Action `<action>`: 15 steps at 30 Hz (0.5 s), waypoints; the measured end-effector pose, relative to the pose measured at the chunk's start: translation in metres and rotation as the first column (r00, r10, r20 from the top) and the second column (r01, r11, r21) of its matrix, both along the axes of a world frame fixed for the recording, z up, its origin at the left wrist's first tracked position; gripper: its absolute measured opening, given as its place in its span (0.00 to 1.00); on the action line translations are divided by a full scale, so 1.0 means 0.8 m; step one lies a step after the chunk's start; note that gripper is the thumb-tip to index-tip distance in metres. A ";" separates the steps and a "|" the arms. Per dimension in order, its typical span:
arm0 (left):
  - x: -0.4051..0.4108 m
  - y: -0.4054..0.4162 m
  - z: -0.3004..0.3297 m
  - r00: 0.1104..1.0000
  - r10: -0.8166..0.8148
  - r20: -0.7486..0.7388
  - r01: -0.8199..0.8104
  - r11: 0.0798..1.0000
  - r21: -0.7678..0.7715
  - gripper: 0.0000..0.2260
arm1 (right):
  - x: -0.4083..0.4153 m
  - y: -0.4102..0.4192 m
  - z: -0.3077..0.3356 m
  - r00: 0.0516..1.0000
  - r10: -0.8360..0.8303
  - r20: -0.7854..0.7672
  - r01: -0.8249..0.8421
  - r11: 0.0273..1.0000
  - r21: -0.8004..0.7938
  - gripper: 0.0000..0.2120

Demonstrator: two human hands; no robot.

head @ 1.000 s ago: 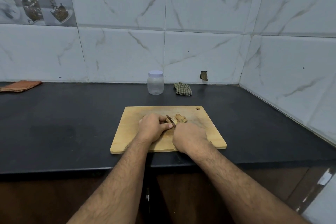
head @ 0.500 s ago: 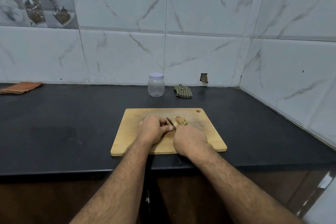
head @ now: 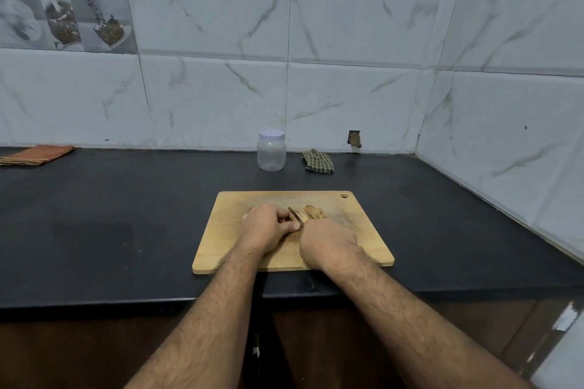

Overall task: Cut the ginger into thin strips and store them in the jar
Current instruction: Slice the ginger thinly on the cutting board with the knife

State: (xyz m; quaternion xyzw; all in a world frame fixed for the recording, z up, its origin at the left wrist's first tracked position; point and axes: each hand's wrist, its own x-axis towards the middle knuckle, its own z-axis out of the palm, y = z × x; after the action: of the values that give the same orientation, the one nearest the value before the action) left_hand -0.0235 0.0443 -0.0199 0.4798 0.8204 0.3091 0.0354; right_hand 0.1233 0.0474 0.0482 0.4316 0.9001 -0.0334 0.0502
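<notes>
Early on: the left hand [head: 268,227] pins tan ginger [head: 311,213], the right hand [head: 328,241] grips a knife [head: 295,216], and the lidded clear plastic jar [head: 271,150] at twelve o'clock looks empty.

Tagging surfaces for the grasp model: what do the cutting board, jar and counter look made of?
Cutting board: looks like pale wood, matte, faint grain and scuffs.
Jar: probably clear plastic, see-through and empty, with an opaque white lid.
Counter: dark stone or laminate, cannot tell which; dull finish, soft reflections.

Bare counter [head: 126,215] left, right of cutting board [head: 221,240]; jar [head: 271,151], checked cloth [head: 317,161] stand behind it.
</notes>
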 end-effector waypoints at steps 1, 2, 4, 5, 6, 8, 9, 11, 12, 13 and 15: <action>-0.001 0.000 0.000 1.000 -0.001 -0.001 0.001 1.000 -0.004 0.08 | 0.000 0.000 0.000 1.000 0.008 0.000 -0.008 1.000 0.000 0.20; -0.001 0.000 0.000 1.000 -0.002 0.001 0.002 1.000 -0.008 0.09 | 0.000 0.001 0.000 1.000 0.015 0.001 -0.015 1.000 0.004 0.20; -0.001 0.001 0.000 1.000 -0.004 0.004 0.004 1.000 -0.018 0.09 | -0.002 0.003 -0.001 1.000 0.018 0.014 -0.018 1.000 0.012 0.19; -0.001 0.001 0.000 1.000 -0.002 0.003 0.002 1.000 -0.023 0.09 | -0.004 0.003 -0.002 1.000 0.016 0.025 -0.016 1.000 0.013 0.19; -0.002 0.001 0.000 1.000 0.000 0.001 0.000 1.000 -0.028 0.09 | -0.006 0.003 -0.002 0.999 0.014 0.036 -0.015 1.000 0.015 0.18; -0.002 0.000 0.000 1.000 -0.005 -0.002 0.005 0.999 -0.033 0.08 | -0.011 0.004 -0.002 0.998 0.015 0.054 -0.016 1.000 0.020 0.16; -0.002 0.001 -0.001 1.000 -0.006 -0.002 0.006 0.999 -0.032 0.08 | -0.012 0.005 -0.001 0.998 0.016 0.063 -0.018 1.000 0.020 0.16; -0.003 0.001 -0.002 1.000 -0.002 -0.003 0.002 1.000 -0.029 0.08 | -0.013 0.007 0.002 0.996 0.025 0.085 -0.026 1.000 0.017 0.16; -0.003 0.001 -0.002 1.000 0.001 -0.003 -0.001 1.000 -0.028 0.08 | -0.013 0.009 0.003 0.995 0.030 0.092 -0.031 0.999 0.009 0.17; -0.004 0.002 -0.002 1.000 0.001 0.000 -0.001 1.000 -0.028 0.08 | -0.013 0.010 0.004 0.995 0.036 0.093 -0.036 0.999 -0.004 0.19; -0.003 0.002 -0.002 1.000 0.000 0.007 0.001 1.000 -0.024 0.07 | -0.013 0.010 0.007 0.995 0.043 0.086 -0.041 0.999 -0.025 0.22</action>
State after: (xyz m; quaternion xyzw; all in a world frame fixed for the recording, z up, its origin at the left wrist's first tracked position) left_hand -0.0259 0.0461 -0.0214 0.4784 0.8238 0.3008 0.0443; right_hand 0.1131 0.0554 0.0534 0.4130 0.9055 -0.0240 0.0947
